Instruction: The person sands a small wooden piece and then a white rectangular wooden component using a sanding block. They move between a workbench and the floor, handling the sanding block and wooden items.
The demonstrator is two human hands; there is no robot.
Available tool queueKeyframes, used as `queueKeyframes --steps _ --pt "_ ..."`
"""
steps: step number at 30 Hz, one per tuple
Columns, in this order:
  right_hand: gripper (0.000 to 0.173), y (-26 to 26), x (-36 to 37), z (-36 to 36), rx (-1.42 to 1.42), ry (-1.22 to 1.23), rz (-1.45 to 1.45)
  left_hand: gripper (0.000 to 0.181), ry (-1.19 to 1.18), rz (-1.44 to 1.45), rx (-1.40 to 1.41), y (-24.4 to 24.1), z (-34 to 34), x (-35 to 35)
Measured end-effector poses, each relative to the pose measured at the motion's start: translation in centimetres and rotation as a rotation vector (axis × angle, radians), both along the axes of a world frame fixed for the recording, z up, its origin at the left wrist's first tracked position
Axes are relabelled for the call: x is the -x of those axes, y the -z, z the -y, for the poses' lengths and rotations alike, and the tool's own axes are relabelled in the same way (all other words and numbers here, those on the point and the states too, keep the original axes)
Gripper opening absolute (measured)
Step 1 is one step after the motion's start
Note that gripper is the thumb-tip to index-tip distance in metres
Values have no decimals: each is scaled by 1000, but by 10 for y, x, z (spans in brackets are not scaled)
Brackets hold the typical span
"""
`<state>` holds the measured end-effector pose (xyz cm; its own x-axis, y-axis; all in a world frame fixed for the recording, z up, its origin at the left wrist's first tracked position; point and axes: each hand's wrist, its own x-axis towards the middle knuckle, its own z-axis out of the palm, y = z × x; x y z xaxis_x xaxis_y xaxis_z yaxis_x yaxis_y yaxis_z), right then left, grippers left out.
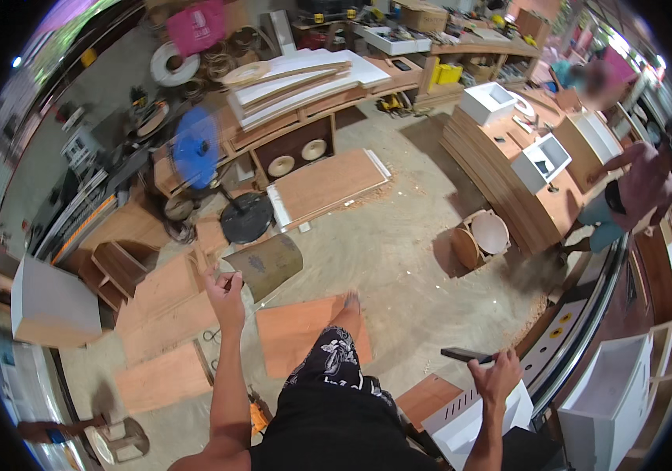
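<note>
My right hand (496,374) is closed around one end of a dark narrow block (464,354), which points left over the concrete floor. Below that hand stands a white panel box (465,427) with a row of slots, beside a reddish-brown board (429,399). My left hand (227,297) is raised with curled fingers; whether anything small is pinched in it is too unclear to tell. Beyond its fingertips lies a curved olive-brown sheet (271,265), and plywood boards (165,312) lie to its left. A flat orange-brown board (294,335) is under my forward foot (351,303).
A blue pedestal fan (196,147) stands ahead left, near a low stack of panels (330,185). Round wooden pieces (489,232) sit on the floor before a workbench (500,171) bearing white boxes. A person (636,182) stands beside it. A stool (118,441) is at lower left.
</note>
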<state>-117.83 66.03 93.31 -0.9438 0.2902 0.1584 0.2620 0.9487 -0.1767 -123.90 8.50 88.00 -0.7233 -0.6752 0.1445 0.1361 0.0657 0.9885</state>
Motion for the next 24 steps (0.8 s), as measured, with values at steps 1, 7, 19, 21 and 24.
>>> queueKeyframes --steps 1,7,19,21,24 --pt "45 1 26 -9 -27 -2 -29 58 -22 4 -49 8 -11 32" --pt "47 4 231 -31 -87 -22 14 59 133 -18 -265 79 -33 257" --pt "46 -31 553 -89 64 461 50 66 787 297 -620 89 -235 738" --pt "47 -21 595 -109 70 503 39 66 875 310 -636 96 -287 808" --pt "48 -4 666 -146 100 533 30 64 987 346 -585 117 -363 904"
